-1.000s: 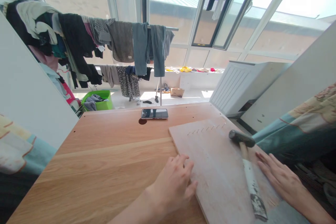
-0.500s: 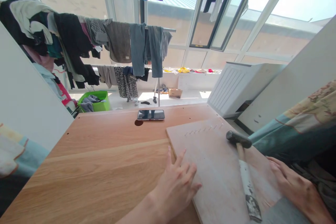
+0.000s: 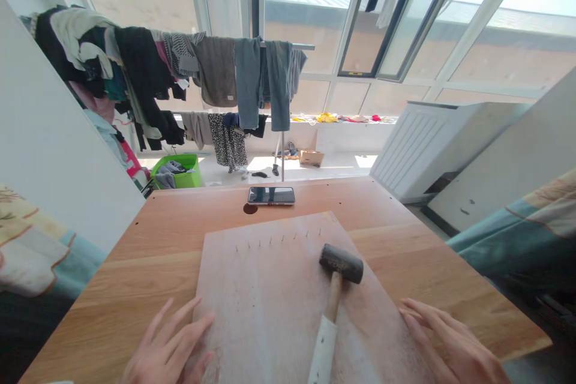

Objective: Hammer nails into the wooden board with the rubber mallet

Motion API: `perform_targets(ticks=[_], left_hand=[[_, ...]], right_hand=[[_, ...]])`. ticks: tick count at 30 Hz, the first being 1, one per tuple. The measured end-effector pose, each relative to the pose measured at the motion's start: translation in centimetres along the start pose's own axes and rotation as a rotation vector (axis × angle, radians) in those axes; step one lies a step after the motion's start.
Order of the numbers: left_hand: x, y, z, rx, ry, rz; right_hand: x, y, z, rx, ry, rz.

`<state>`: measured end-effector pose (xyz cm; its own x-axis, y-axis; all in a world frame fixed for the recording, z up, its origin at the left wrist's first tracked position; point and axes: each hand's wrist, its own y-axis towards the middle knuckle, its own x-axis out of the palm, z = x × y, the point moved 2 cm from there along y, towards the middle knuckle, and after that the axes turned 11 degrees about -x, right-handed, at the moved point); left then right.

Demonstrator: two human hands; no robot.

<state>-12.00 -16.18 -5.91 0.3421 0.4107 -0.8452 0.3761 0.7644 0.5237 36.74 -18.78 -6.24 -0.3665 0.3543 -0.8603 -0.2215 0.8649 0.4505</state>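
Note:
A pale wooden board (image 3: 270,294) lies flat on the desk, with a row of several thin nails (image 3: 282,238) upright near its far edge. On the board's right part rests a mallet (image 3: 342,263) with a dark head and a white-wrapped handle, untouched by either hand. My left hand (image 3: 168,345) is at the board's left edge, fingers spread and stretched out, fingertips over the edge. Along the right edge, my right hand (image 3: 450,342) has its fingers stretched out, fingertips touching the board's side.
A phone (image 3: 271,195) lies near the far edge of the wooden desk (image 3: 130,276), beside a dark round hole (image 3: 250,209). Beyond hang clothes on a drying rack (image 3: 301,46), with a green basket (image 3: 189,177) below. Curtains (image 3: 504,222) hang at both sides.
The board, with the mallet on it, has slid left and turned to lie straighter in front of me. My left hand has moved left to its left edge; my right hand has followed its right edge.

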Motion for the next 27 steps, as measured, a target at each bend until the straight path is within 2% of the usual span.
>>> perform_targets(ticks=[2, 4, 8, 11, 13, 16, 20, 24, 27], left_hand=[[0.0, 0.2, -0.8, -0.069, -0.054, 0.016], [0.7, 1.5, -1.4, -0.199, -0.139, -0.005], [3.1, 6.3, -2.4, -0.551, -0.331, -0.107], [4.4, 9.7, -2.9, -0.645, -0.467, -0.197], [5.0, 11.1, -3.0, -0.616, -0.529, -0.248], [5.6, 12.1, -2.9, -0.566, -0.594, -0.274], [6.2, 12.5, -2.9, -0.548, -0.613, -0.263], [6.3, 12.5, -3.1, -0.574, -0.679, -0.276], [6.1, 12.7, -3.1, -0.621, -0.655, -0.226]], right_hand=[[0.3, 3.6, 0.0, 0.116, 0.077, 0.083], [1.7, 8.1, 0.3, 0.131, 0.289, -0.026], [5.6, 16.7, 1.0, 0.001, 0.448, -0.177], [8.3, 20.4, 0.8, -0.119, 0.505, -0.351], [9.1, 21.3, 0.5, -0.171, 0.501, -0.426], [9.0, 21.5, 0.2, -0.187, 0.464, -0.441], [8.2, 21.4, -0.5, -0.205, 0.418, -0.478], [7.8, 22.2, -2.1, -0.276, 0.358, -0.608], [7.9, 23.1, -3.1, -0.347, 0.293, -0.711]])
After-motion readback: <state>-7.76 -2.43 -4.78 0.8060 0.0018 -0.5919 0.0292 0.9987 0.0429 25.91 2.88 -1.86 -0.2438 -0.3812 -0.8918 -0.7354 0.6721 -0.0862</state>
